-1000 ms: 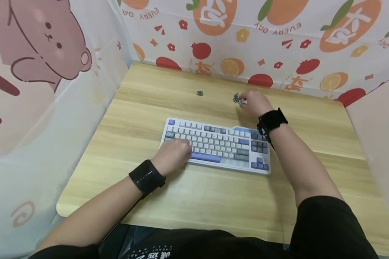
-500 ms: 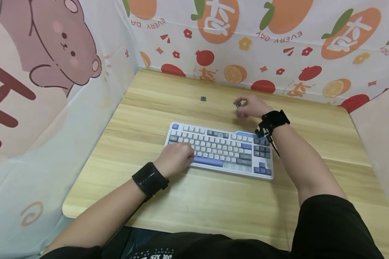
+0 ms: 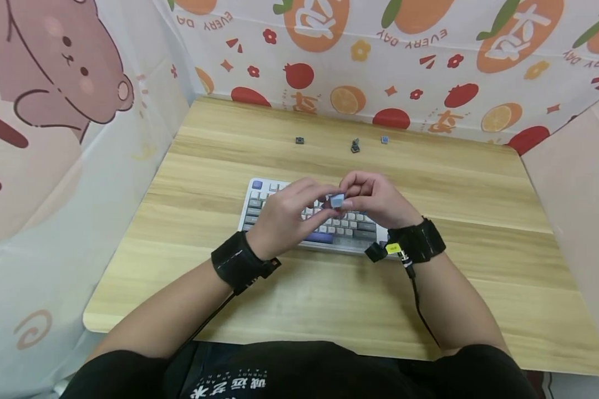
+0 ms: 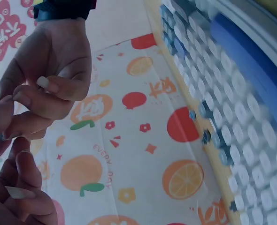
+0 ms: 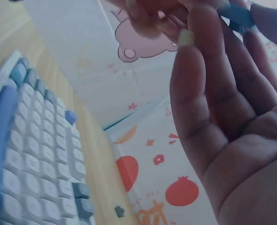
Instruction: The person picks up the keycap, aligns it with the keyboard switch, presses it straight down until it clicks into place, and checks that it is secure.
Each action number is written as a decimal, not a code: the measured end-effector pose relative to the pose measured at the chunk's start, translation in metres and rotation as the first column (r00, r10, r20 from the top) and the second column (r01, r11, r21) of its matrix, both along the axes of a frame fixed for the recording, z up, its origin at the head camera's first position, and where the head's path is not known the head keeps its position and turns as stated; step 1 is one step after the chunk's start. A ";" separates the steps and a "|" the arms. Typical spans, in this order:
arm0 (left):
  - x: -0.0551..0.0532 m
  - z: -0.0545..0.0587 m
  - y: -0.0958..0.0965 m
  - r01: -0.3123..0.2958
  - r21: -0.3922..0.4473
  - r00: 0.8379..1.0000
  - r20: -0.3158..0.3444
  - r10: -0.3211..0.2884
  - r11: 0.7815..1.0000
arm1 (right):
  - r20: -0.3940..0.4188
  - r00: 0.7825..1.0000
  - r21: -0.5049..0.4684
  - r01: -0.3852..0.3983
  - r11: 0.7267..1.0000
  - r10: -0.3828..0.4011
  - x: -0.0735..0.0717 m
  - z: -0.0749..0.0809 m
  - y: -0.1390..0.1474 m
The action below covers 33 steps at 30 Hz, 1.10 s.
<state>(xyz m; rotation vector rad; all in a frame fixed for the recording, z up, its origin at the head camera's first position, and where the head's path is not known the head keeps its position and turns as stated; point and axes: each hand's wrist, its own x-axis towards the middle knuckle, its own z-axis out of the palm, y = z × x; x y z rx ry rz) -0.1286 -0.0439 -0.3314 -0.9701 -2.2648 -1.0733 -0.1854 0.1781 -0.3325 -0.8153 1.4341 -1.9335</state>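
Both hands meet above the white, grey and purple keyboard point(image 3: 364, 227). Between their fingertips is a small light-blue keycap point(image 3: 336, 200). My left hand point(image 3: 284, 219) pinches it between thumb and index finger. From the other side, my right hand point(image 3: 376, 199) pinches its edge with bent fingers. In the right wrist view the keycap point(image 5: 239, 18) shows dark teal and partly covered by fingers. The left wrist view shows the hands fingertip to fingertip, the keycap hidden there. Part of the keyboard lies behind the left hand.
Behind the keyboard on the wooden table point(image 3: 204, 144) lie a small dark square piece point(image 3: 299, 141), a dark irregular cluster point(image 3: 355, 146) and a small blue-grey square piece point(image 3: 385, 140). Printed cloths line the back and left sides. Cables hang from both wristbands.
My right hand has come from the back of the table towards me, over the keyboard. My left hand has risen from the keyboard to meet it at the light-blue keycap.
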 end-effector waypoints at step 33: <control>-0.021 -0.052 0.035 0.191 0.195 0.492 0.829 -0.266 0.962 | -0.916 0.372 0.348 0.557 0.754 0.148 0.047 -0.039 0.040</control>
